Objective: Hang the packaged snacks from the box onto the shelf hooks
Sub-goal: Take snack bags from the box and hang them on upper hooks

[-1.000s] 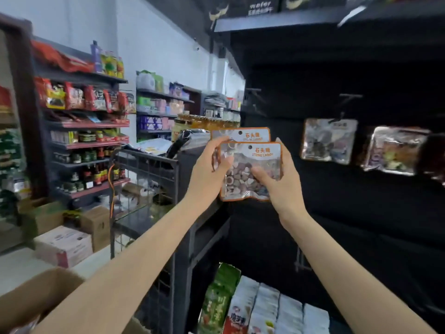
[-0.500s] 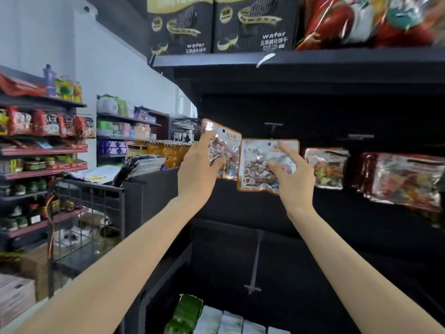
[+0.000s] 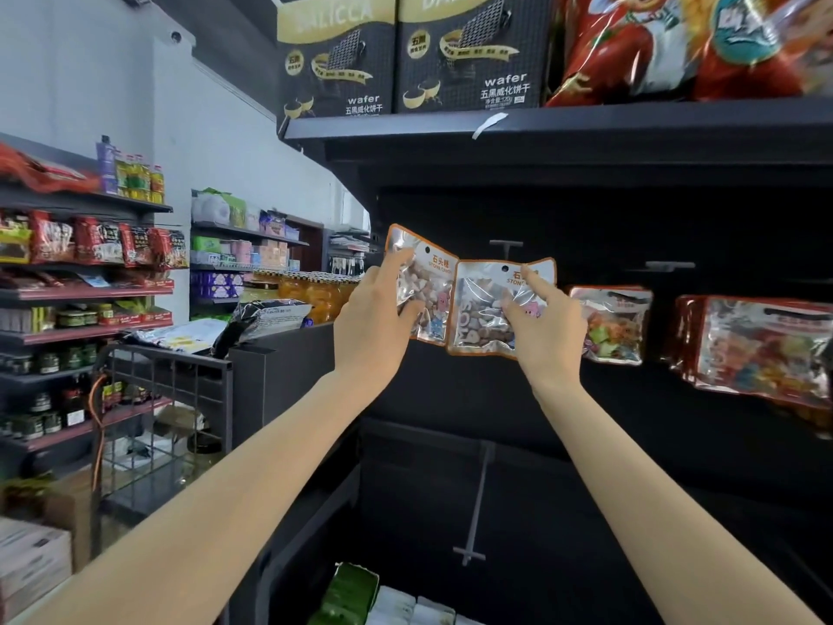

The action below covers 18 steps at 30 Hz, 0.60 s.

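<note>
My left hand [image 3: 376,318] grips one stone-candy pouch [image 3: 428,286], thumb under its lower edge and fingers up over its clear front. My right hand [image 3: 543,320] pinches a second stone-candy pouch [image 3: 484,309], forefinger stretched up toward the punched hole at its top. Both pouches are raised side by side against the dark back panel of the shelf bay, their inner edges touching, the left one tilted. A bare T-shaped hook [image 3: 506,245] juts out just above and behind the right pouch; I cannot tell whether the pouch's hole is on it. Another bare hook [image 3: 670,265] sits further right. Beside my right hand hangs a bag of colourful sweets [image 3: 611,322], and beyond that a stack of larger bags [image 3: 762,349]. Overhead, wafer boxes [image 3: 469,51] stand on the top shelf [image 3: 586,124] next to red snack bags [image 3: 676,42]. Down below lie green and white packets [image 3: 374,597]. To my left stands a wire trolley [image 3: 167,399].
</note>
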Motion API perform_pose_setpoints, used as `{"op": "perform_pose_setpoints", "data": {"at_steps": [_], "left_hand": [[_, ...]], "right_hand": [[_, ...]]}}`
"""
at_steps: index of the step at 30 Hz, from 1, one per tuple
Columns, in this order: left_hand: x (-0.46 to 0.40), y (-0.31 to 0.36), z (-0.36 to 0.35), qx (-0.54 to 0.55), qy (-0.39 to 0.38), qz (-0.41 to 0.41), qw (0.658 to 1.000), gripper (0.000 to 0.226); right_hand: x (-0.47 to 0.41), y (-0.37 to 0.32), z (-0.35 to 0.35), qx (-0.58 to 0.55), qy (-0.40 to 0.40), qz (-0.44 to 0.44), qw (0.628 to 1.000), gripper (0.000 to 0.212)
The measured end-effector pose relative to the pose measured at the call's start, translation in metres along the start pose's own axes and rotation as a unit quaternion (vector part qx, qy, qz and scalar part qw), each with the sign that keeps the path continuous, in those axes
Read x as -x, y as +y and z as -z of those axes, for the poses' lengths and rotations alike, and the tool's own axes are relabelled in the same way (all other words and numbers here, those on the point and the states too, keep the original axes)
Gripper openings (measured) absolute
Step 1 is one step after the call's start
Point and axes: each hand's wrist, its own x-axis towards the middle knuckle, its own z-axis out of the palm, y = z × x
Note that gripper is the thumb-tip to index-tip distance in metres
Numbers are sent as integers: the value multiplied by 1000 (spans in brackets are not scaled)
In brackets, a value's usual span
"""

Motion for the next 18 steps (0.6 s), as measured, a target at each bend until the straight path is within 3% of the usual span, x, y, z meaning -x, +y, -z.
{"op": "perform_pose_setpoints", "data": {"at_steps": [9,14,18], "left_hand": [[3,0,-5,-24,5,-3,1000,54],[1,1,-8,-8,-7,7,1000,52],[0,-3,-9,37,-37,27,998,51]], "right_hand": [[-10,9,-2,109,-40,13,993,49],[-33,24,-12,216,-108,-42,970,38],[-50,41,-23,256,-179,-112,943,76]]}}
